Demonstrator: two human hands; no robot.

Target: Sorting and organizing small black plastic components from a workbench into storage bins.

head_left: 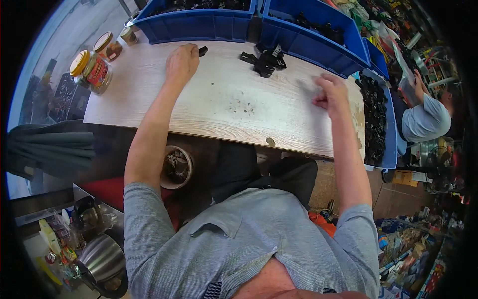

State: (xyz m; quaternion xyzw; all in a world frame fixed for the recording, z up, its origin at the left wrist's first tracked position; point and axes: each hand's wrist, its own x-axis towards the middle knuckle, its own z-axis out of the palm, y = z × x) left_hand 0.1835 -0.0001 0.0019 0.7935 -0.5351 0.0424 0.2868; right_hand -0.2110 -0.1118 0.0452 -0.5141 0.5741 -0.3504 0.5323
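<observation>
Near the back left of the white wood-grain tabletop (pixel 199 107), my left hand (pixel 182 64) has its fingers closed on a small black plastic part (pixel 202 51), which pokes out to the right. Most of that part is hidden by the fingers. A small pile of similar black plastic parts (pixel 265 62) lies at the back middle of the table. My right hand (pixel 331 95) is over the right side, apart from the pile. Its fingers are curled and smeared by motion, so whether they hold anything cannot be made out.
Blue bins (pixel 199 27) (pixel 313 42) of black parts line the table's back edge. Another blue bin (pixel 391 144) stands at the right end. Jars (pixel 92 72) sit at the left. Below the table is a bucket (pixel 190 169). Another person (pixel 428 119) is at far right.
</observation>
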